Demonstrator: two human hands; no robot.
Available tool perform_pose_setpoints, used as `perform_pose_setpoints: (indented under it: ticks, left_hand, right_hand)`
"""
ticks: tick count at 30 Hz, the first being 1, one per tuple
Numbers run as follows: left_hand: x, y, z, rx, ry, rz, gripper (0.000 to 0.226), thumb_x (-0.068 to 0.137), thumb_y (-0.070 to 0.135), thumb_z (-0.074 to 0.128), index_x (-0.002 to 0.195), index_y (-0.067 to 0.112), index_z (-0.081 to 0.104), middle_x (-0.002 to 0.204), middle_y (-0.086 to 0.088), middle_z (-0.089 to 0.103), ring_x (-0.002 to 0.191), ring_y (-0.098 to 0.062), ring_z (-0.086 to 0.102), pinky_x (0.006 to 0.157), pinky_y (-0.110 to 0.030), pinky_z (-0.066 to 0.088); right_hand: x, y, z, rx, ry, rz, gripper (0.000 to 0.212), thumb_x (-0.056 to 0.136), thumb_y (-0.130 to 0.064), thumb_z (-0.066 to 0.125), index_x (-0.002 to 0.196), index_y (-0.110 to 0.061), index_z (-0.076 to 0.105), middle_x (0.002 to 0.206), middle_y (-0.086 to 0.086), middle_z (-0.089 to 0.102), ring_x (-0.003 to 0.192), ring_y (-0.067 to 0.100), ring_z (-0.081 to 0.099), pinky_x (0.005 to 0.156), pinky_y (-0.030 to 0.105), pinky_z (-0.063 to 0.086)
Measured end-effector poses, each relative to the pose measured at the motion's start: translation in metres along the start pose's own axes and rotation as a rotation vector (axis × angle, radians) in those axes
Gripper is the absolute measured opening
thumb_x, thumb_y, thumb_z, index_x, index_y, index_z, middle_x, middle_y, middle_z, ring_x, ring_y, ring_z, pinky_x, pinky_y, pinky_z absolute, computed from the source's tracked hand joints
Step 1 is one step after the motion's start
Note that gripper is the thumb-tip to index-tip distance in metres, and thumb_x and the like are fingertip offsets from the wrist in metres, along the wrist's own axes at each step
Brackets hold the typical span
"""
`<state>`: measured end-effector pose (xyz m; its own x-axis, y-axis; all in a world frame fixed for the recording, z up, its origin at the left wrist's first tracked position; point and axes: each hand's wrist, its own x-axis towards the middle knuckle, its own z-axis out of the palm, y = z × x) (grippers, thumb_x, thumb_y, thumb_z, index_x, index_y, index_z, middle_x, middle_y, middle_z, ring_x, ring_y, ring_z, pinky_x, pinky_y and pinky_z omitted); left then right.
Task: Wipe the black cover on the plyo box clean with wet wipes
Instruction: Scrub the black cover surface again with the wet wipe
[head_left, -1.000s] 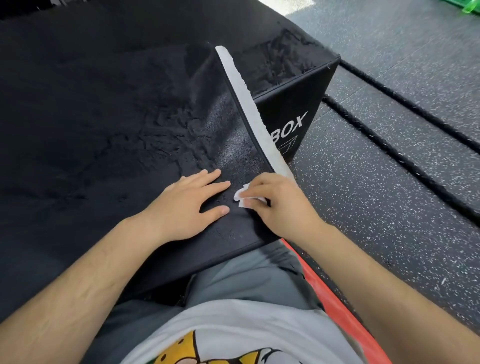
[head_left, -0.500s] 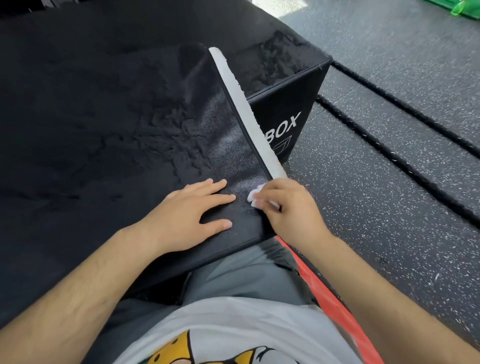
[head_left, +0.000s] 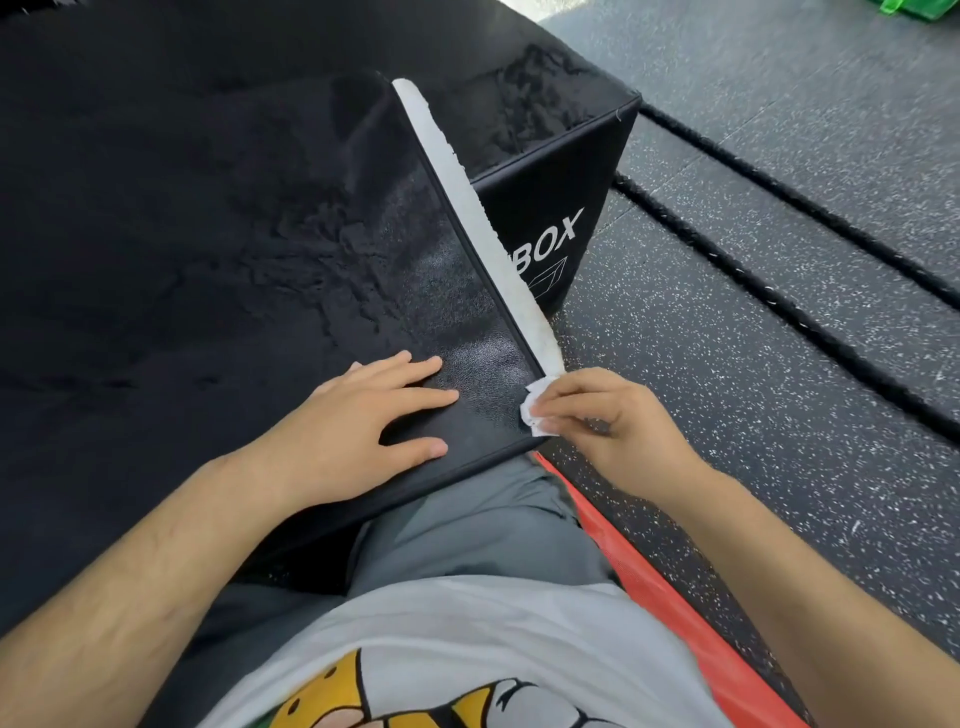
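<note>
A black textured cover flap (head_left: 457, 291) with a white strip (head_left: 478, 218) along its right edge lies folded over the top of the black plyo box (head_left: 561, 171), which is marked "BOX". My left hand (head_left: 363, 421) rests flat on the flap near its front edge, fingers straight. My right hand (head_left: 608, 415) pinches a small crumpled white wet wipe (head_left: 535, 410) against the flap's front right corner. The box top around the flap looks rough and dusty.
Speckled grey rubber floor (head_left: 727, 364) spreads to the right, crossed by two thick black ropes (head_left: 779, 249). A red mat edge (head_left: 654, 582) runs beside my grey trousers. Something green (head_left: 914, 8) sits at the far top right.
My right hand has slid the wipe rightward across the flap, from beside my left fingers to its front right corner. My left hand stays flat in place.
</note>
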<state>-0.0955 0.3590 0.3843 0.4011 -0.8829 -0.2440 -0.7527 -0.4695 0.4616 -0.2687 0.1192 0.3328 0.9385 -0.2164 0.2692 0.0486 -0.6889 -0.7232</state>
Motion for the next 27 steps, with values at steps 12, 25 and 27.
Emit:
perform_pose_setpoints:
  ticks: [12, 25, 27]
  left_hand:
    - [-0.015, -0.023, -0.019, -0.092, -0.139, -0.025, 0.066, 0.082, 0.055, 0.071, 0.14, 0.059, 0.04, 0.151, 0.048, 0.009, 0.137, 0.026, -0.008, 0.115, -0.013, 0.002]
    - [-0.035, -0.036, -0.009, -0.099, -0.049, -0.034, 0.064, 0.081, 0.05, 0.075, 0.138, 0.056, 0.045, 0.151, 0.046, 0.012, 0.14, 0.023, -0.005, 0.115, -0.011, 0.001]
    - [-0.033, -0.035, -0.009, -0.08, -0.06, -0.034, 0.066, 0.082, 0.05, 0.074, 0.14, 0.055, 0.043, 0.152, 0.045, 0.011, 0.14, 0.023, -0.006, 0.117, -0.017, 0.003]
  right_hand:
    - [0.011, -0.017, 0.006, -0.002, -0.109, -0.126, 0.011, 0.087, -0.008, 0.075, 0.095, -0.011, 0.081, 0.102, -0.006, 0.071, 0.103, 0.0, 0.063, 0.094, 0.021, 0.047]
    - [0.041, -0.054, 0.047, -0.002, -0.304, -0.368, 0.015, 0.091, 0.001, 0.068, 0.092, -0.009, 0.079, 0.101, -0.004, 0.071, 0.098, 0.009, 0.058, 0.089, 0.022, 0.045]
    - [0.041, -0.061, 0.059, 0.016, -0.349, -0.42, 0.015, 0.092, 0.001, 0.067, 0.095, -0.009, 0.079, 0.102, -0.003, 0.071, 0.098, 0.013, 0.059, 0.09, 0.024, 0.046]
